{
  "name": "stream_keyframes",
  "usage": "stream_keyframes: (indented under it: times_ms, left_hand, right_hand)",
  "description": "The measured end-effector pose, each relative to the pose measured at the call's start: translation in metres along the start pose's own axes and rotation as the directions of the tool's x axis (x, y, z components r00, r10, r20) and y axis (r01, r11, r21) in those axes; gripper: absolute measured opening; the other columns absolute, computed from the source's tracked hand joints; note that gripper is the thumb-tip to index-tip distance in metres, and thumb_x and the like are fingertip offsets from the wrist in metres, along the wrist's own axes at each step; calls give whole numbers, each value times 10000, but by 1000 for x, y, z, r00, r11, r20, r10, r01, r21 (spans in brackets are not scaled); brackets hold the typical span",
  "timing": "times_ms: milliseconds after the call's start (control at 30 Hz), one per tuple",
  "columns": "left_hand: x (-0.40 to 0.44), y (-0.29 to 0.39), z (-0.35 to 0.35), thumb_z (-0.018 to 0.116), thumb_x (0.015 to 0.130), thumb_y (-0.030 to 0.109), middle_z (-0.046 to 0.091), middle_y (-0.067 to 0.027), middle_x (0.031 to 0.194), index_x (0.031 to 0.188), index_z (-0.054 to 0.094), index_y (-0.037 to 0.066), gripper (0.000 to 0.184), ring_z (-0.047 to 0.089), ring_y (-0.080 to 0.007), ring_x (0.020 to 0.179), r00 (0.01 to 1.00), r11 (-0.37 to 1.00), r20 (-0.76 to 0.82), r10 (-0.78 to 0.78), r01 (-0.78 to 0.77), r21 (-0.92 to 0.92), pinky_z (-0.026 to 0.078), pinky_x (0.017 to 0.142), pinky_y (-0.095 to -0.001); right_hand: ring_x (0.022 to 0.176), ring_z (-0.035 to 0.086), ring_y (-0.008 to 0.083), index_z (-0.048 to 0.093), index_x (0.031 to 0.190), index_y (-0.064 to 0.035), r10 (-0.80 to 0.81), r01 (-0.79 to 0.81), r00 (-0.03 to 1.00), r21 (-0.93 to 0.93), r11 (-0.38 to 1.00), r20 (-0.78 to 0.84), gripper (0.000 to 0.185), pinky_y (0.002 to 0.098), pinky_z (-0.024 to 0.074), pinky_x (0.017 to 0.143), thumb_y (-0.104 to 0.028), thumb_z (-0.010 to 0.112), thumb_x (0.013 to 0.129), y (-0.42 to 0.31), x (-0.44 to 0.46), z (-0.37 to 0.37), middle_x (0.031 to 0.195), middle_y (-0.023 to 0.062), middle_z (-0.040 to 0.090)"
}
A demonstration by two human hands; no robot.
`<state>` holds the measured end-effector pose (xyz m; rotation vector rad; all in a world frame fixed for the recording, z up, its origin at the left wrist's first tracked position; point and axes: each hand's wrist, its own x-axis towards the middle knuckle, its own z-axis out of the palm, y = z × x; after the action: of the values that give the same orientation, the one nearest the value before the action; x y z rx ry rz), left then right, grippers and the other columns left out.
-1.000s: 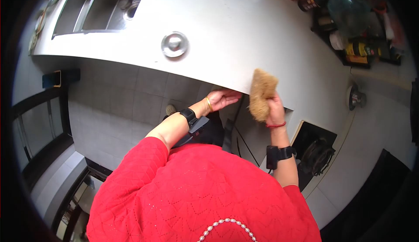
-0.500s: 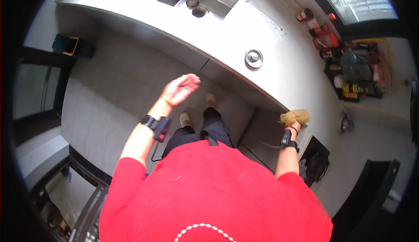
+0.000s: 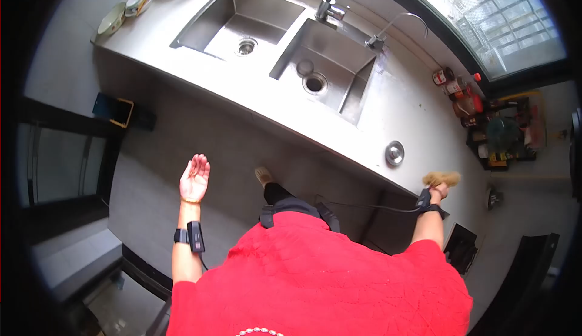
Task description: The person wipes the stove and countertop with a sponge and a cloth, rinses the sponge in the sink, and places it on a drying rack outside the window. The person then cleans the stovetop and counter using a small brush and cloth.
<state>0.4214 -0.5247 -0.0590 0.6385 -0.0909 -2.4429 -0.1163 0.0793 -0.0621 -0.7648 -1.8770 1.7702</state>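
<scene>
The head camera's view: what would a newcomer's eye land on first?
Probably the bright red knitted top, filling the bottom middle, then the two-basin stainless-steel sink set in the long white counter above. At the right, the person's right hand holds a tan fibrous pad, while the open left hand shows above the grey floor.

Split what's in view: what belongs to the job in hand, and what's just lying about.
Seemingly in the job:
brown fibrous pad, held in the right hand
countertop beside it

Apparently just lying about:
round metal lid-like piece on the countertop
bottles near the window
bowls at the left end
</scene>
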Motion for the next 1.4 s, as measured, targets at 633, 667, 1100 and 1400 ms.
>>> stream_keyframes:
  times_ms: [633,667,1100,1400]
  left_hand:
    - [212,19,143,364,925,194,569,-152,1077,1055,532,-9,294,530,-256,1041,904,922,196,-379,387,-1,400,944,-383]
    - [219,5,150,371,923,197,565,-153,1077,1052,530,-11,292,527,-260,1041,900,913,153,-407,408,30,399,946,-386]
    - [313,-240,219,410,910,197,572,-136,1072,1031,548,-2,271,527,-250,1044,878,856,-45,-477,475,202,407,935,-370]
    - [375,-387,203,449,890,212,551,-123,1102,1052,539,-1,282,494,-247,1080,892,879,-191,-409,441,180,377,954,-370]
  right_hand:
    - [873,589,282,459,1100,40,-33,2,918,78,997,394,415,384,515,747,96,381,697,-132,-213,136,987,161,552]
    - [867,592,282,462,1097,39,-22,-2,927,65,998,373,413,381,517,741,94,381,695,-131,-204,128,986,162,553]
    - [897,571,260,482,1109,-19,162,-64,969,-442,895,187,367,358,484,764,27,374,761,-74,-21,152,1017,133,560]
    - [1038,473,358,489,1112,-27,-136,338,938,-762,552,318,348,389,387,896,-63,417,774,27,52,219,1136,195,493]
